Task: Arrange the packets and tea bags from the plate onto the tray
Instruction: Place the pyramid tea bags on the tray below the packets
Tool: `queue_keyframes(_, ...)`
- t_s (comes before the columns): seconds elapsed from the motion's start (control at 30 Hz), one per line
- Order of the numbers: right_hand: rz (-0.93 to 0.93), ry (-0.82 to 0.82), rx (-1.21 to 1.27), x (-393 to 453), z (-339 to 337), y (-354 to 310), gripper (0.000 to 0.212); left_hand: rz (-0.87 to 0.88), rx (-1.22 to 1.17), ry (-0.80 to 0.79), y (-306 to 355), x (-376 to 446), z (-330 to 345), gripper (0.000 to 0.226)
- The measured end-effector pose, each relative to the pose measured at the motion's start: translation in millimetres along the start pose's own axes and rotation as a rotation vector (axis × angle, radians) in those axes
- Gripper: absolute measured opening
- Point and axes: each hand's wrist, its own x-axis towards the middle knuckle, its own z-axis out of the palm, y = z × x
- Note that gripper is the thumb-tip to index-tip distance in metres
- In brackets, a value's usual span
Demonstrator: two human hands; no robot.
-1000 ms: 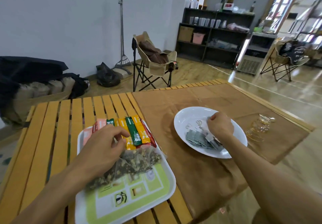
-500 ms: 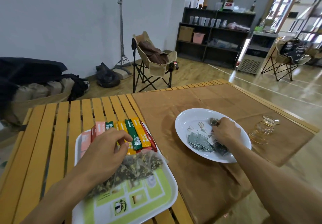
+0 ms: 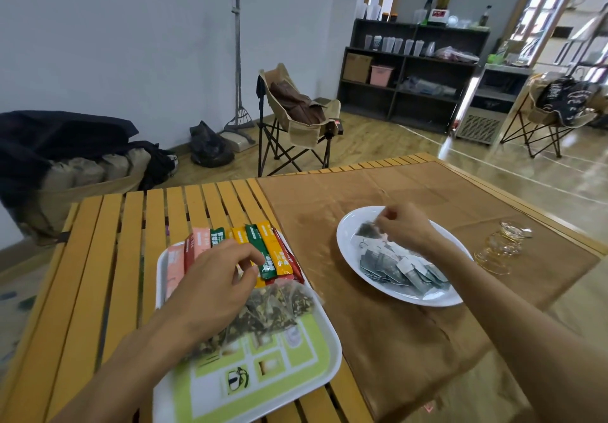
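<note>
Two folding chairs (image 3: pixel 296 120) flank the slatted table (image 3: pixel 108 241); right hand (image 3: pixel 403 228) pinches a tea bag (image 3: pixel 366 230), left hand (image 3: pixel 214 287) relaxed.

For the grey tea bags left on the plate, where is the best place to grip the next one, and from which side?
Probably by a white tag on the grey tea bags, pinched from above. The bags lie flat and overlapping in the shallow plate, so their edges are hard to get under. The right hand already pinches a dark bag this way.

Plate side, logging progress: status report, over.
Right hand pinching a tea bag above the plate. Left hand open over the tray. Nothing in the way.
</note>
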Motion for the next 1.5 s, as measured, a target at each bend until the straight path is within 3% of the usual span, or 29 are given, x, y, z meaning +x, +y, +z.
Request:
queue_keyframes(0.3,-0.315,-0.735,0.202,-86,-4,-112,0.018,0.022,0.008,-0.015,10,-20,-12,0.017)
queue_keyframes(0.5,-0.315,-1.014,0.083,-117,44,-114,0.019,0.017,0.047,-0.053,14,-52,-14,0.012)
queue_keyframes(0.57,-0.318,-0.988,0.009,-121,52,-109,0.023,-0.017,0.085,-0.126,13,-62,-16,0.016)
queue_keyframes(0.73,-0.419,-0.925,0.023,-127,42,-110,0.008,-0.159,0.168,-0.409,5,-75,-17,0.029)
queue_keyframes(0.87,-0.451,-0.923,-0.099,-141,51,-106,0.027,-0.189,0.280,-0.512,6,-79,-6,0.038)
queue_keyframes(1.1,-0.498,-0.832,-0.121,-146,66,-103,0.014,-0.104,0.242,-0.378,9,-79,6,0.028)
queue_keyframes(1.27,-0.527,-0.747,0.124,-130,46,-107,0.014,-0.038,0.133,-0.152,12,-69,-8,0.025)
queue_keyframes(1.5,-0.268,-0.583,0.375,-96,39,-112,0.030,0.039,0.065,0.089,16,-36,-22,0.015)
